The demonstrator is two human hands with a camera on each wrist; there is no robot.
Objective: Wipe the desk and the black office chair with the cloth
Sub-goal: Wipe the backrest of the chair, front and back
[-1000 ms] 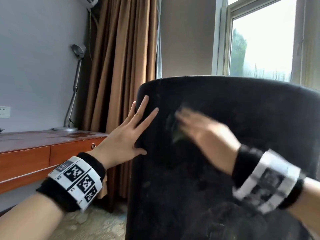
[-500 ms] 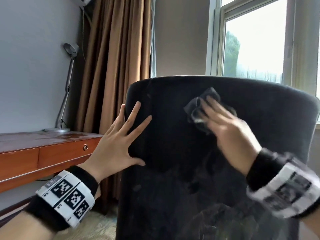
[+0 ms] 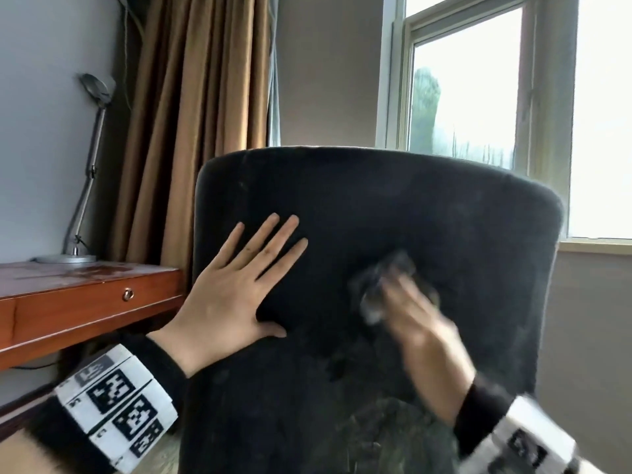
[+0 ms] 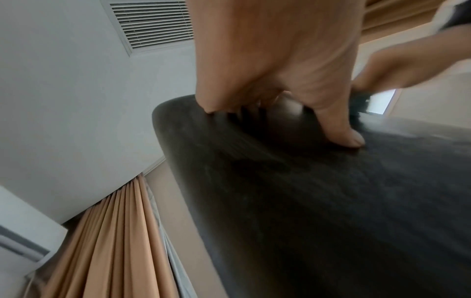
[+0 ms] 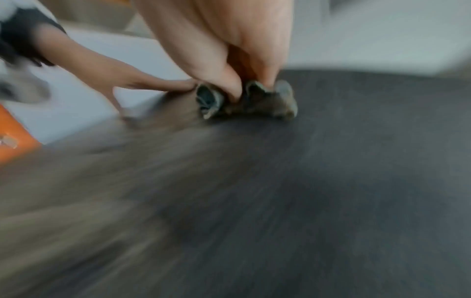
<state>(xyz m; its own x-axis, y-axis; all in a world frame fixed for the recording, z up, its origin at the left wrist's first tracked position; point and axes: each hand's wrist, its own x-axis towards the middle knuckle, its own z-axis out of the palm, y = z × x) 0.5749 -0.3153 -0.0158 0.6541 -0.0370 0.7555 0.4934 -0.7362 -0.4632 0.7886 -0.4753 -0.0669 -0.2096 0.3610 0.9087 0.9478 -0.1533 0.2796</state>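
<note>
- A wooden bench (image 3: 85,289) with a drawer knob stands at the left against the wall, and a silver desk lamp (image 3: 87,172) rests on its top.
- Brown curtains (image 3: 191,124) hang behind the bench; a window (image 3: 478,97) lies beyond the chair's top edge on the right.
- The black office chair (image 3: 393,206) fills the middle of the head view, its broad backrest hiding what is behind it and hiding part of the bench's right end.
- The left hand (image 3: 232,299) lies flat on the backrest's left part, fingers (image 3: 273,241) straight and spread apart, thumb out to the side; its wrist view shows the fingertips pressing the fabric.
- The right hand (image 3: 424,336), blurred, presses a dark crumpled cloth (image 3: 386,285) against the backrest, right of the left hand and apart from it.
- In the right wrist view the cloth (image 5: 244,100) is bunched under the fingertips (image 5: 229,84), which curl down into its folds; cloth edges stick out on both sides of them.
</note>
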